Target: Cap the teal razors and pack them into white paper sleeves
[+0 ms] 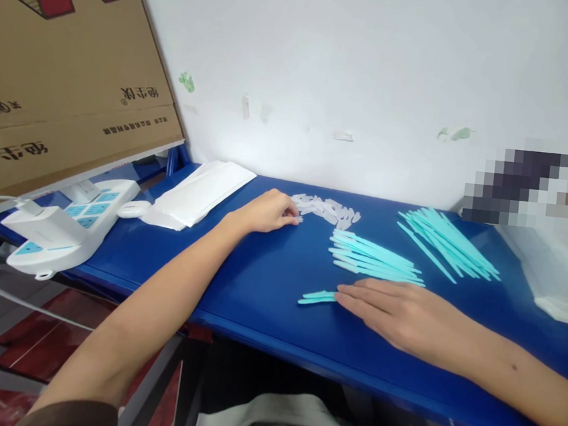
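Note:
My left hand (271,210) is at the front left of a heap of small translucent white caps (322,207). Its thumb and fingertips are pinched on one cap, of which only a bit shows. My right hand (380,306) is closed over a couple of thin turquoise plastic sticks (317,297), whose narrow ends point left out of the fingers. Just beyond it lies a row of turquoise sticks with whitish, capped-looking left ends (375,256). Farther right is a larger loose bundle of turquoise sticks (449,242).
All this lies on a blue table (257,284) against a white wall (317,75). At left are a white power strip (98,212) with plugged-in chargers, a flat white packet (205,192) and a large cardboard box (76,72). A whitish plastic bag (565,267) stands at right.

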Action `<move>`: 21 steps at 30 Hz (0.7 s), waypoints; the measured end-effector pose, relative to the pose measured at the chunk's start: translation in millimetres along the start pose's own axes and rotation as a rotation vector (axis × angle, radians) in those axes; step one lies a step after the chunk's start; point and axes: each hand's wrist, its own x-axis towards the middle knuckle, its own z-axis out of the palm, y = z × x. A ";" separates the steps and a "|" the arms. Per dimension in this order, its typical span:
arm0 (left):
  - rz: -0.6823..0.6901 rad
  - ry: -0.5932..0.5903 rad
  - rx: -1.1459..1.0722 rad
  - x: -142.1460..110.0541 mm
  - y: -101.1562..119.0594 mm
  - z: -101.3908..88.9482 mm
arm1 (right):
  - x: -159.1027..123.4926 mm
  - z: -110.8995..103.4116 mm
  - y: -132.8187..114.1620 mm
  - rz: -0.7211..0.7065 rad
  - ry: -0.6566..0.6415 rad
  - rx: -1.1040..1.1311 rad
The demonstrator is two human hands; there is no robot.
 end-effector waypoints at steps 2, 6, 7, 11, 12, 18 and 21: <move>0.036 -0.002 -0.001 -0.4 9.4 1.5 | 0.4 -1.2 0.3 0.009 -0.004 0.018; 0.112 -0.011 0.052 -0.4 29.8 5.1 | 1.3 -1.7 1.9 0.063 0.010 0.095; 0.122 -0.021 0.060 -0.4 34.1 5.4 | 1.8 -1.7 2.6 0.085 0.007 0.127; 0.130 -0.083 0.086 -2.1 44.7 0.9 | 4.0 -1.2 5.6 0.207 -0.032 0.304; 0.125 -0.105 0.098 -3.2 46.2 -1.5 | 4.4 -1.2 6.0 0.236 -0.040 0.347; 0.115 -0.255 -0.019 -12.0 59.3 -16.0 | 1.0 -6.5 11.5 0.276 -0.027 0.311; 0.132 -0.344 -0.232 -13.5 68.2 -16.8 | -3.3 -13.2 19.4 0.311 0.013 0.232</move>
